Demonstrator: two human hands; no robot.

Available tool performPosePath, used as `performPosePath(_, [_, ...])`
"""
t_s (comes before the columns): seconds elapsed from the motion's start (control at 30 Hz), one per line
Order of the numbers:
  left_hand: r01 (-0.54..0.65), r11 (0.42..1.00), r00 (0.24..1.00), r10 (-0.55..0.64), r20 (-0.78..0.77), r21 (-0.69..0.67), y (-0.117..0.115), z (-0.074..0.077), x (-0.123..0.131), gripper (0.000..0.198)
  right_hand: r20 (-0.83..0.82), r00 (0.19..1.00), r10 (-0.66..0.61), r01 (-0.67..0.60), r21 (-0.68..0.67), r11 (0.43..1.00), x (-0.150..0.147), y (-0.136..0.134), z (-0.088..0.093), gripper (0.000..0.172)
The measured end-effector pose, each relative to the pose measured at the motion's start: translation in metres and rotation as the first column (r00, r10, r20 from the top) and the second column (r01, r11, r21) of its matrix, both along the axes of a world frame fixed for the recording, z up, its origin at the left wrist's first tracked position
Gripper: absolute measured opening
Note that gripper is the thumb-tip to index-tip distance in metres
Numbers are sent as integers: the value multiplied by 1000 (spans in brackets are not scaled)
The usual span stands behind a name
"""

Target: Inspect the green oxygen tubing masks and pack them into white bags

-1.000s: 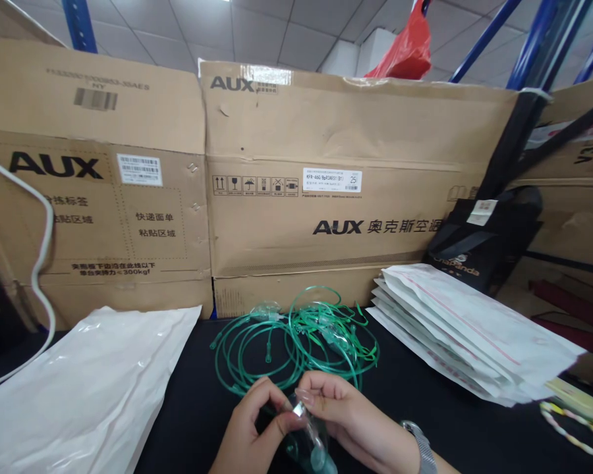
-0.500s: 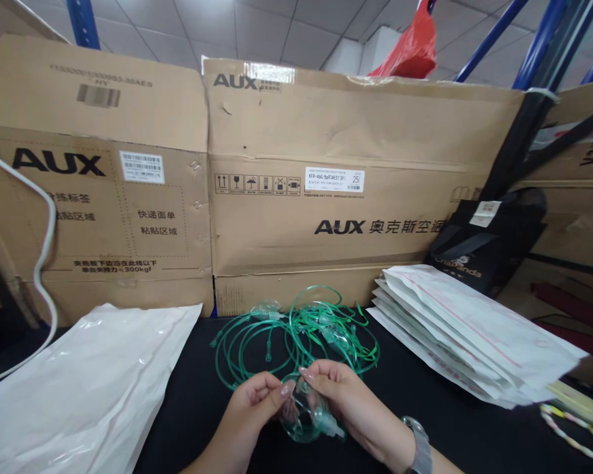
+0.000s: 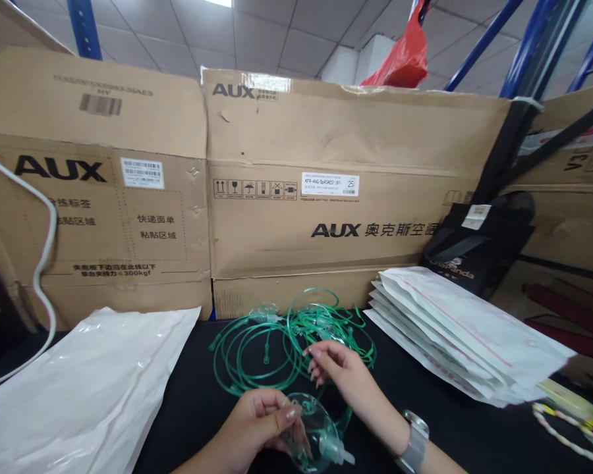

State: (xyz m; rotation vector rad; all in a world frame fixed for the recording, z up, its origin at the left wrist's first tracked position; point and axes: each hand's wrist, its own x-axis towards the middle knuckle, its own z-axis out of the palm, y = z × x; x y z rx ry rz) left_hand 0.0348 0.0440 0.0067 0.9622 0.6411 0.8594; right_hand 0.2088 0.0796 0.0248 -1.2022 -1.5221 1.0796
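Note:
My left hand [image 3: 264,421] is closed on the rim of a clear oxygen mask [image 3: 321,421], thumb on top. The mask is tilted, and its pale connector [image 3: 333,449] points to the lower right. Beyond it, my right hand [image 3: 332,364] is raised apart from the mask, its thumb and fingertips drawn together. Whatever those fingers pinch, if anything, is too small to make out. Behind both hands lies a coil of green tubing [image 3: 232,365] with green straps [image 3: 348,322] and another clear mask [image 3: 265,314]. A watch [image 3: 415,434] is on my right wrist.
White plastic packaging [image 3: 89,382] lies on the black table at left. A stack of white pouches [image 3: 469,336] is at right, near a black bag [image 3: 474,250] and a beaded bracelet [image 3: 568,438]. Large cardboard boxes [image 3: 356,131] stand across the back.
My right hand has come off the mask and moved up and away. My left hand still holds the mask, which is now lower and nearer to me.

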Motion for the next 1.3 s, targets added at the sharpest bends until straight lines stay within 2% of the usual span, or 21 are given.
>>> performPosePath(0.03, [35,999,999,-35,-17,-4,0,0,0,23,113,989,-94,77,143,987,6,5,0,26])
performPosePath(0.07, [65,998,997,-65,-29,-8,0,-1,0,24,226,954,-195,126,287,950,11,10,-1,23])
performPosePath(0.13, [92,996,995,-92,-37,-16,-1,-2,1,24,393,857,-334,126,468,875,20,16,-3,20])
performPosePath(0.2, [66,997,998,-66,-17,-29,-1,-1,1,24,470,802,-369,92,513,853,24,19,-7,18])
performPosePath(0.33, [28,999,999,-27,37,-43,-2,3,1,20,566,729,-386,46,521,852,21,18,-14,19])
performPosePath(0.4, [28,999,999,-27,40,-43,-3,5,1,19,564,730,-386,52,518,854,19,18,-16,14])
performPosePath(0.47, [23,998,999,-21,37,-51,-3,5,1,20,519,769,-374,76,507,859,19,19,-16,9])
performPosePath(0.67, [5,999,1000,-3,31,-51,0,0,1,23,355,860,-367,163,490,856,22,24,-12,19])
performPosePath(0.77, [15,998,1000,-13,27,-61,2,-2,2,27,261,904,-339,194,455,869,22,20,-1,23])
performPosePath(0.87, [3,998,999,0,35,-68,3,-2,2,28,125,942,-312,228,442,867,20,6,19,23])
performPosePath(0.97, [-10,996,998,15,58,-84,3,-1,3,26,-161,939,-303,341,529,777,19,-13,39,13])
performPosePath(1.03, [-10,996,997,17,71,-93,3,-1,3,24,-286,921,-264,386,592,707,18,-23,47,8])
performPosePath(1.07, [-9,995,997,16,74,-95,4,-2,3,23,-320,917,-237,390,597,701,17,-26,49,6])
performPosePath(1.1, [-12,996,997,18,74,-93,4,-2,3,22,-334,919,-211,378,585,718,16,-27,48,5])
performPosePath(1.17, [-17,997,997,23,72,-81,3,-2,3,22,-296,942,-159,297,512,806,13,-24,42,5])
performPosePath(1.23, [-27,997,996,33,83,-73,3,-1,3,21,-205,974,-93,169,393,904,8,-17,32,8])
performPosePath(1.3, [-52,997,991,59,121,-57,3,-1,3,18,-138,990,-14,48,247,968,3,-11,21,14])
